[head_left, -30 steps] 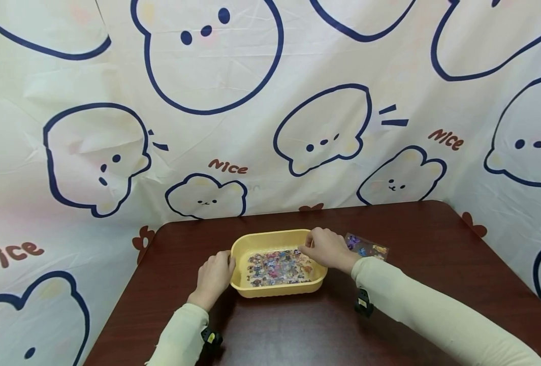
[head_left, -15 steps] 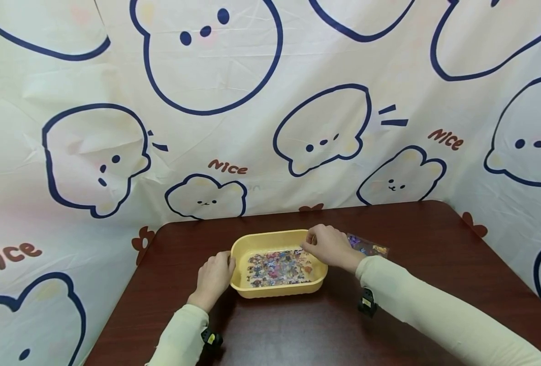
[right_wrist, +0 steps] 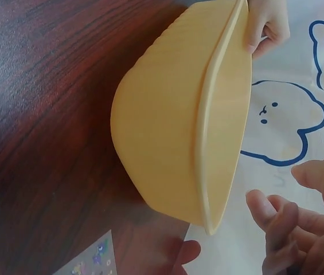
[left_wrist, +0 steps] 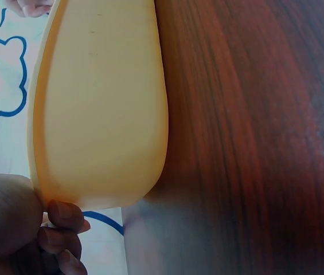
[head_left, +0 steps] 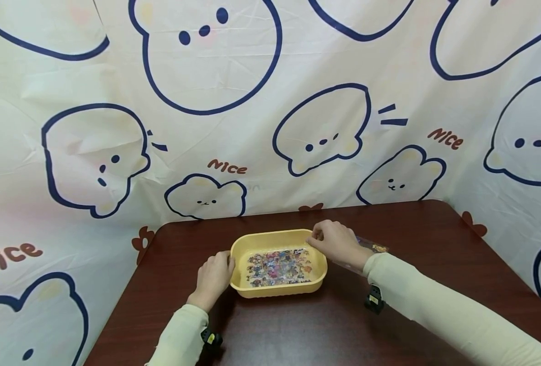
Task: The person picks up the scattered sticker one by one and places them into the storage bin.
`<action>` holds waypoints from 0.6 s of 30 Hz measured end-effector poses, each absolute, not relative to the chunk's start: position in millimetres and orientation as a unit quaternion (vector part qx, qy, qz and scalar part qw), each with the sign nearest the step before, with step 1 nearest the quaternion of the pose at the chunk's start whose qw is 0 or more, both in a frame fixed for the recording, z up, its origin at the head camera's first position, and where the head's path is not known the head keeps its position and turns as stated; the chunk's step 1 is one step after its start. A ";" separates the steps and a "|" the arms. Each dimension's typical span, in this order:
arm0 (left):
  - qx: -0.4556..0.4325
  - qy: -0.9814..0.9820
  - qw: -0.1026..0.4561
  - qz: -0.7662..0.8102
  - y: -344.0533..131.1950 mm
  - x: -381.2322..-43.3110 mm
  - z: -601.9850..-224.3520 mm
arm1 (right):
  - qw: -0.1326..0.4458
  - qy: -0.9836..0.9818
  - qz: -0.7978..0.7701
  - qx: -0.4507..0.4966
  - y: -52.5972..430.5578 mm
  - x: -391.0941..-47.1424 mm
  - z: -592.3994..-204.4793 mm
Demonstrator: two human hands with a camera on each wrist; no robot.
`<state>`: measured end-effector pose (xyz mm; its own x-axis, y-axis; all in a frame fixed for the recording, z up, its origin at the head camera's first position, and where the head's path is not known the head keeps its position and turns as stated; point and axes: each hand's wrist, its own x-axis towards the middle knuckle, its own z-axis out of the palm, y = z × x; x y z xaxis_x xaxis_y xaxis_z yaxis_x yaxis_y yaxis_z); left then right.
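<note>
A yellow plastic tray point(head_left: 279, 291) sits on the table, with many small colourful character cut-outs, like stickers, point(head_left: 279, 268) spread over its bottom. My left hand point(head_left: 213, 277) grips the tray's left end; in the left wrist view its fingers point(left_wrist: 65, 215) curl at the rim. At the tray's far right corner is my right hand point(head_left: 336, 243), fingers bent over the rim. Thumb and forefinger stand apart in the right wrist view, with nothing visible between them. Partly hidden behind that hand lies a clear sheet with coloured pictures point(head_left: 376, 247).
The dark brown wooden table point(head_left: 288, 330) reaches back to a white cloth point(head_left: 261, 137) printed with blue bear outlines. Both sleeves carry a black wrist device, one on the right wrist point(head_left: 374, 300).
My right hand has moved from over the tray's inside to the right, up to its rim, and now covers more of the clear sheet. The left hand and the tray stay put.
</note>
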<state>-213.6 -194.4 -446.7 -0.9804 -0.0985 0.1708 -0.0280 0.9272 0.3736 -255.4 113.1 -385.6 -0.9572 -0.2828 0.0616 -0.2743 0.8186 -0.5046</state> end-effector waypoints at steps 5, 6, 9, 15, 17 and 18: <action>0.032 -0.977 0.093 -0.189 -194.5 -213.7 -446.3 | 0.001 0.955 -0.255 -0.153 119.5 -257.1 -383.9; 0.032 -0.977 0.094 -0.190 -194.4 -213.5 -446.0 | 0.001 0.955 -0.254 -0.152 120.6 -257.7 -384.0; 0.032 -0.977 0.094 -0.191 -194.6 -213.3 -446.1 | 0.004 0.957 -0.252 -0.146 123.0 -258.9 -384.0; 0.030 -0.976 0.099 -0.190 -194.7 -213.0 -446.5 | 0.001 0.959 -0.248 -0.140 126.8 -259.9 -381.8; 0.028 -0.976 0.102 -0.190 -194.8 -213.1 -446.4 | 0.003 0.958 -0.249 -0.139 128.8 -260.1 -381.0; 0.028 -0.976 0.103 -0.190 -194.9 -213.2 -446.3 | 0.004 0.959 -0.249 -0.138 130.0 -260.4 -380.8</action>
<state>-213.2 -194.9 -446.3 -0.9774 -0.0927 0.1898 -0.0147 0.9262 0.3768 -260.4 130.0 -380.8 -0.9619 -0.2665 0.0620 -0.2629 0.8377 -0.4787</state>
